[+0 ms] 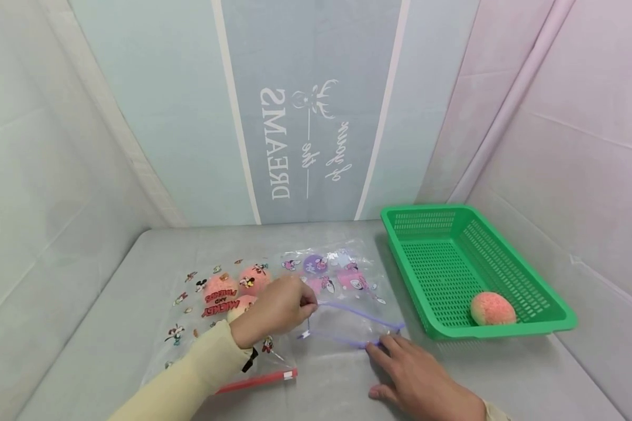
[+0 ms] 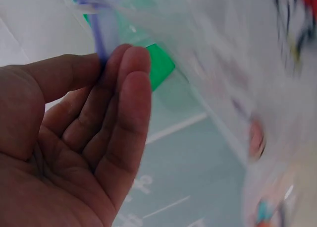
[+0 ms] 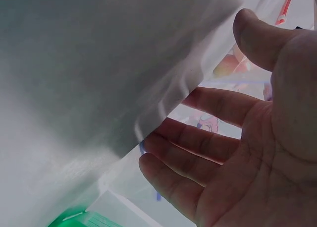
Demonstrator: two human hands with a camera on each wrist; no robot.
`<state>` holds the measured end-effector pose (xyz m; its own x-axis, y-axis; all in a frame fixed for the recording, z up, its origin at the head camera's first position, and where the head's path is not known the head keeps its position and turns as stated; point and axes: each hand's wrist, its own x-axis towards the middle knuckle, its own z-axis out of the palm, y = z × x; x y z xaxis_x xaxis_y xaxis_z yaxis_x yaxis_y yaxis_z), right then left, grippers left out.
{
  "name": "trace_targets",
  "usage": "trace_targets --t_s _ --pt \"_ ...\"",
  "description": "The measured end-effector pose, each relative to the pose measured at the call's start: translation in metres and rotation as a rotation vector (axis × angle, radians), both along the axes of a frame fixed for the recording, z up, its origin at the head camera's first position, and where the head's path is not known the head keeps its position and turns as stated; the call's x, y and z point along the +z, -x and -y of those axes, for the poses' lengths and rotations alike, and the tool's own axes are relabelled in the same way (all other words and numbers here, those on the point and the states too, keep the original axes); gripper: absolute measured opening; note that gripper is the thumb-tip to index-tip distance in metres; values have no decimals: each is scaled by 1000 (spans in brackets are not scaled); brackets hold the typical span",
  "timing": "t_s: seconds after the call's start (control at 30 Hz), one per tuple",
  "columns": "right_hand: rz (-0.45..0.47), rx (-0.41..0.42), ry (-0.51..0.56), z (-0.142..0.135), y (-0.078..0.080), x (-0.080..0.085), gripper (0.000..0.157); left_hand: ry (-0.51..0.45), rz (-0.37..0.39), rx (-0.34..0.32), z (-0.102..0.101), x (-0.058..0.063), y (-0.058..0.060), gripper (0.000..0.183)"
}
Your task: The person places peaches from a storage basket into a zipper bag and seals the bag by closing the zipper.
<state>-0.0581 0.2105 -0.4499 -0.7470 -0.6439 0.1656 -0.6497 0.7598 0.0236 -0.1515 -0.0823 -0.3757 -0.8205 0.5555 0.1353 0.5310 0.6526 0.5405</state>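
A clear zip bag with pink and purple prints and a purple zip strip lies on the table, its mouth spread apart toward me. My left hand pinches the upper zip strip between thumb and fingers, near the mouth's left end. At the mouth's right end, the fingertips of my right hand rest on the lower strip, with the thumb held apart. Under my left forearm is a second clear zip bag with cartoon prints and a red zip, holding several pink-and-cream, peach-like balls.
To the right stands a green plastic basket with one more peach-like ball in its near corner. Cloth walls close off the back and both sides of the grey table.
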Motion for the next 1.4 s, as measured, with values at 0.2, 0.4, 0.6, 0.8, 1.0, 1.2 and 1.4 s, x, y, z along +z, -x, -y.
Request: trace_targets --t_s 0.2,0.4,0.6,0.8,1.0,1.2,1.4 --pt "9 -14 21 0 1 -1 65 -3 140 -48 -2 -10 0 19" --pt "55 -58 13 0 4 0 67 -15 142 -41 -3 -16 0 25" --pt "92 -78 6 -1 6 1 68 -70 157 22 -1 -10 4 26" --pt "112 -81 3 -3 7 2 66 -130 145 88 4 -1 11 25" --pt "126 -60 -9 -5 7 1 61 -176 132 127 6 0 12 23" --pt "93 -30 1 -6 5 0 63 -175 143 112 6 0 13 20" --pt "-46 -25 70 -3 2 2 60 -159 191 38 3 0 12 22"
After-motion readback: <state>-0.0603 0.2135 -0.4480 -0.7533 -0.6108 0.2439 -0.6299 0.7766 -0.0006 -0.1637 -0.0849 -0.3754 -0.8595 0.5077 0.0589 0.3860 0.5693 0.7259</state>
